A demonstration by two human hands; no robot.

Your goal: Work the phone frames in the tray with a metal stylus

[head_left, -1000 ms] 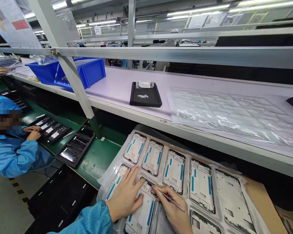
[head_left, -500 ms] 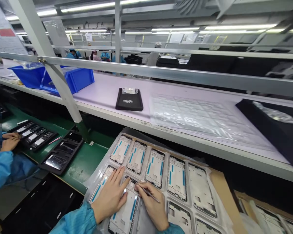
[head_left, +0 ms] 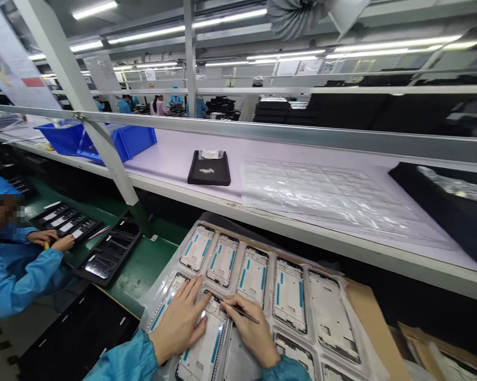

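My left hand (head_left: 182, 316) lies with fingers stretched out across a phone mid-frame (head_left: 201, 346) that has blue strips along its sides. Its fingertips rest near the frame's top end. In my right hand (head_left: 251, 330) is a pair of slim dark tweezers (head_left: 246, 316), pinched between thumb and fingers. Their tip points at the top of the same frame, mostly hidden by my fingers. Around them, a clear plastic tray (head_left: 231, 293) holds more frames in its pockets, such as one with blue strips (head_left: 289, 291) and one without strips (head_left: 333, 313).
Left, a co-worker in blue (head_left: 8, 259) handles parts at a black tray (head_left: 69, 225). Another black tray (head_left: 110, 248) lies between us. A shelf (head_left: 162, 182) crosses ahead, bearing blue bins (head_left: 137, 143), a small black tray (head_left: 209, 174) and clear plastic sheets (head_left: 321, 196). A post (head_left: 99, 143) rises at left.
The view has shifted slightly, showing more of the co-worker, whose hands have come apart at the tray. My hands stay at the same frame, the tweezers lying slightly flatter.
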